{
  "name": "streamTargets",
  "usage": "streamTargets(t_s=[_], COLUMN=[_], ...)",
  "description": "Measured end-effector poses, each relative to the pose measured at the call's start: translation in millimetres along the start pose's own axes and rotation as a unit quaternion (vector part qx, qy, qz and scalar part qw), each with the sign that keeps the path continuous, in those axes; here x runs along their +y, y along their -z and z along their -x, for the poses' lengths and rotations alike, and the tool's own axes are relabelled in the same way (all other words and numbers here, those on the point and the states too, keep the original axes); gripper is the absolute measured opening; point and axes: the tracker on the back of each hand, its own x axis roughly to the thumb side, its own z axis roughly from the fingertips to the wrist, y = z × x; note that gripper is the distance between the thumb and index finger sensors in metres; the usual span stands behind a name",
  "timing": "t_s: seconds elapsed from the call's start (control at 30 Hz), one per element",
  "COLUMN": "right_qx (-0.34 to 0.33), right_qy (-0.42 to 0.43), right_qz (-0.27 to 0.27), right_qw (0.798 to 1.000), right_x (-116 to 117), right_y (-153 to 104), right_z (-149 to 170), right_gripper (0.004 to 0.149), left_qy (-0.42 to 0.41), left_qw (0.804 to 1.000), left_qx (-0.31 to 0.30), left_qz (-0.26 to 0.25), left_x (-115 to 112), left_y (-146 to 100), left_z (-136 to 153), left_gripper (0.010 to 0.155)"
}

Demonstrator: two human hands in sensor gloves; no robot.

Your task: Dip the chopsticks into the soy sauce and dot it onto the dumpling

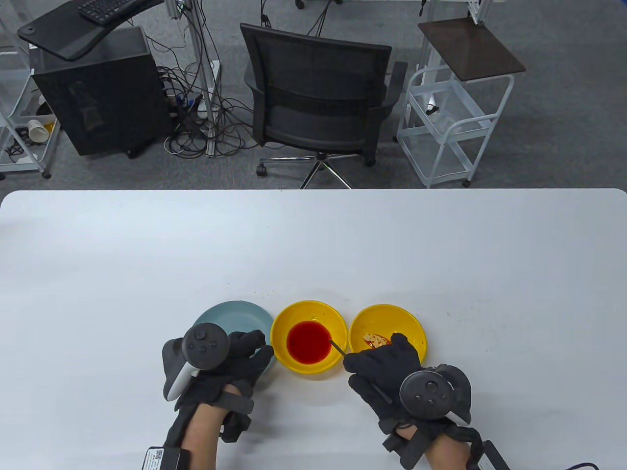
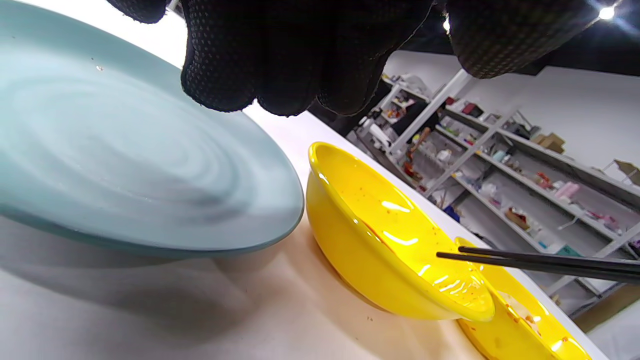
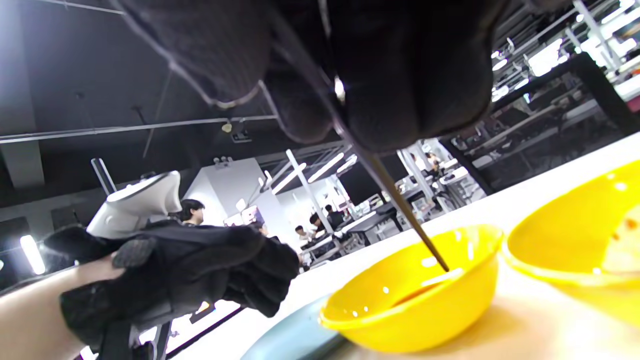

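A yellow bowl with red sauce stands mid-table, also in the left wrist view and the right wrist view. A second yellow bowl to its right holds a dumpling. My right hand grips dark chopsticks; their tips reach over the sauce bowl's right rim, just above the sauce edge. The chopsticks show from the side in the left wrist view. My left hand rests on the pale blue plate, fingers over its near rim.
The blue plate touches the sauce bowl's left side. An office chair and a white trolley stand beyond the table's far edge. White tabletop stretches behind the bowls.
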Motion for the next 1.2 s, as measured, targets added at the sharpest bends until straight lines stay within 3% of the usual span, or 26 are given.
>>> streamTargets(t_s=[0.13,0.47,0.73,1.2], right_qx=[0.008,0.014,0.006,0.018], right_qy=[0.022,0.065,0.041,0.063], right_qz=[-0.008,-0.02,-0.023,0.007], right_qw=[1.0,0.998,0.999,0.998], right_x=[1,0,3,-15], right_y=[1,1,1,-2], right_z=[4,11,7,13], right_gripper=[0.054,0.055,0.056,0.056], left_qy=[0.001,0.006,-0.005,-0.004], left_qw=[0.999,0.999,1.0,0.999], left_qx=[0.019,0.011,-0.009,0.006], left_qz=[0.037,0.05,0.02,0.032], left_x=[-5,-9,-3,-6], left_y=[2,1,-2,0], left_z=[2,-5,-9,-5], left_gripper=[0.071,0.071,0.071,0.071])
